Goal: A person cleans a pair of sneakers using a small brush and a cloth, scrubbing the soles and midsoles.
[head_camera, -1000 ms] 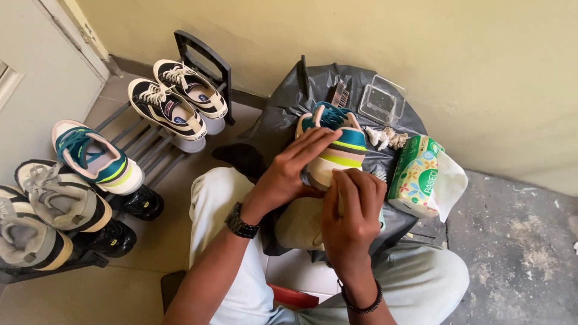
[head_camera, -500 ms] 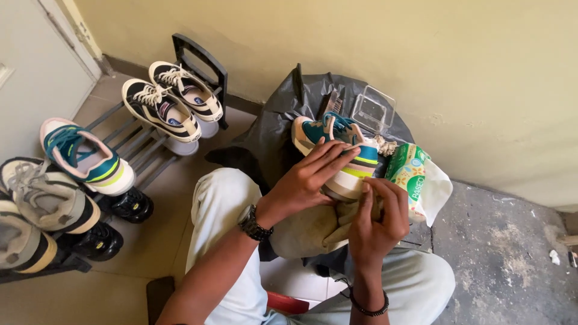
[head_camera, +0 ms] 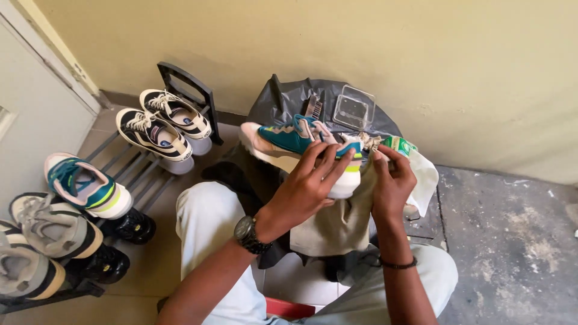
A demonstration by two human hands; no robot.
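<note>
sneaker (head_camera: 283, 139) now turned sideways — left hand (head_camera: 310, 183) underneath.

Sneaker (head_camera: 289, 141) centre frame, on black sheet (head_camera: 283, 99). Brush (head_camera: 312, 107) and clear box (head_camera: 354, 109) at 12 o'clock behind it. Shoe rack (head_camera: 144, 174) at 9 o'clock.

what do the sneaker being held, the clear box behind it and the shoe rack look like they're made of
Sneaker: teal fabric or mesh upper with paler panels, probably synthetic; the thick white sole looks like matte foam or rubber.
Clear box: see-through and glossy with sharp edges, so likely hard plastic.
Shoe rack: thin dark bars with a smooth finish, painted metal or plastic; the view leaves that open.
</note>
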